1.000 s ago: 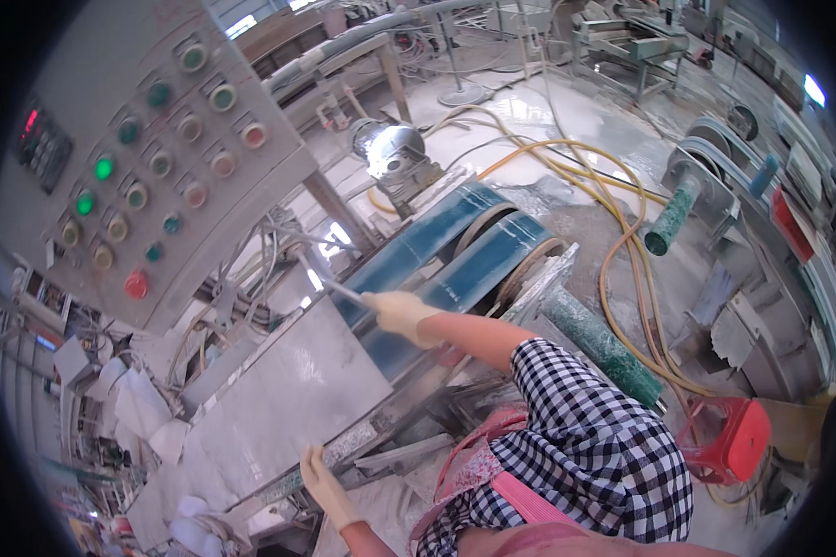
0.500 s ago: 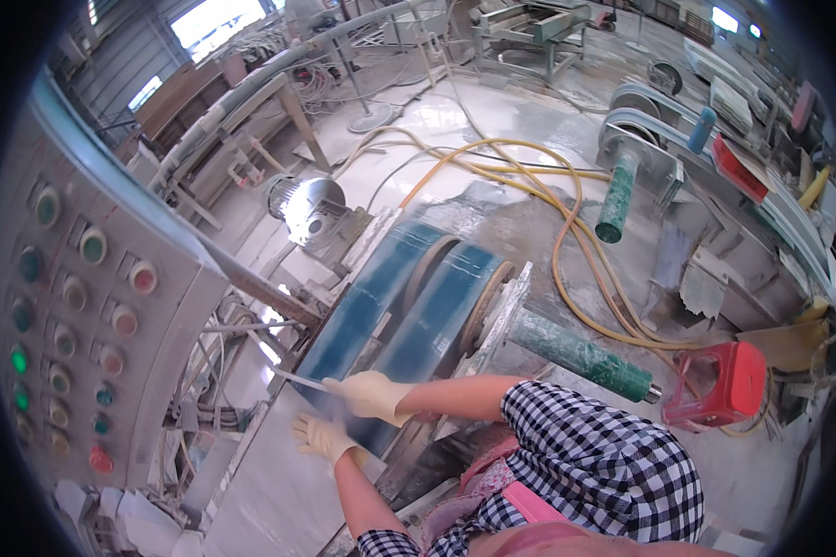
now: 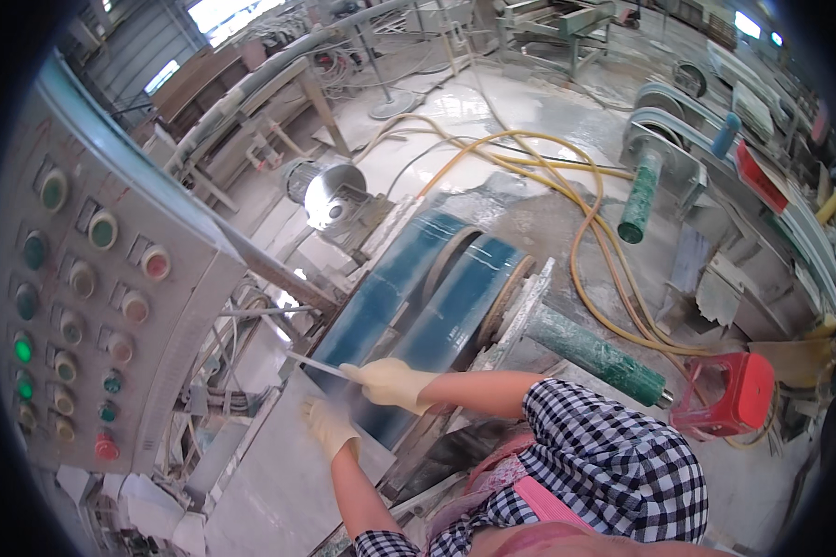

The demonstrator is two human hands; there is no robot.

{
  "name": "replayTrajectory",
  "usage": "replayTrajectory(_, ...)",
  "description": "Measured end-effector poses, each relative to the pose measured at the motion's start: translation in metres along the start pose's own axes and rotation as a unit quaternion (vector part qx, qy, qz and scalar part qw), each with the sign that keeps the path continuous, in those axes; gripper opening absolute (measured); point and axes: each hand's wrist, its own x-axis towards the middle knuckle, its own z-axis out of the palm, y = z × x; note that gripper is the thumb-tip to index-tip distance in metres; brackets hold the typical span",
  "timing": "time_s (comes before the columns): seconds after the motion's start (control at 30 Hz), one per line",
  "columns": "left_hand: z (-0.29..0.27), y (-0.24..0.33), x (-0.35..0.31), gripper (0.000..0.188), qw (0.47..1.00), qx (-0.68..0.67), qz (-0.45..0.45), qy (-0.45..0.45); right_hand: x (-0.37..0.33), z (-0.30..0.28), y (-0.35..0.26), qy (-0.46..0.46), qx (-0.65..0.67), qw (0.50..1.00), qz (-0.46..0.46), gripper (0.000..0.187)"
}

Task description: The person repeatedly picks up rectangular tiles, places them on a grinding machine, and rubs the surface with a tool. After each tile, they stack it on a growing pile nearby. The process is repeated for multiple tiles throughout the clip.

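My right hand [image 3: 392,385], in a cream glove, is closed on the near end of a thin pale strip [image 3: 314,363]. The strip reaches out to the left across the near end of two blue sanding belts [image 3: 437,330]. Just below it, my left hand [image 3: 333,432], gloved alike, lies with its fingers stretched out on a flat grey panel [image 3: 274,469]. Whitish haze hangs around both hands and blurs the left fingertips. Whether the left fingertips touch the strip's edge cannot be told.
A control panel [image 3: 93,288] with several round buttons, two lit green, stands at left. Beyond the belts sits a motor [image 3: 330,193]. Right of them are a green roller [image 3: 590,357] and a red stool [image 3: 738,395]. Yellow hoses [image 3: 581,265] loop over the wet floor.
The whole view has shifted, so the scene sits further right. My left hand has slid slightly forward, its fingers less spread. My right hand keeps hold of the strip.
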Motion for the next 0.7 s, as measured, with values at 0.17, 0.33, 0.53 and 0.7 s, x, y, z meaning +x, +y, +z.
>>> replayTrajectory(0.17,-0.015,-0.052,-0.006,0.044,0.967,-0.253,-0.023,0.035,0.005,0.0,-0.002,-0.033,-0.024,0.999,0.004,0.05)
replayTrajectory(0.33,-0.026,-0.097,-0.005,0.031,0.885,-0.461,-0.073,0.002,0.02,0.015,-0.022,-0.049,0.012,0.998,-0.039,0.033)
replayTrajectory(0.53,-0.005,-0.056,-0.024,0.024,0.797,-0.592,-0.119,0.025,0.027,0.031,-0.041,-0.086,0.067,0.994,-0.016,0.031)
replayTrajectory(0.7,-0.011,-0.052,-0.029,0.043,0.73,-0.674,0.021,-0.112,0.021,0.028,-0.043,-0.065,-0.005,0.992,-0.105,0.031)
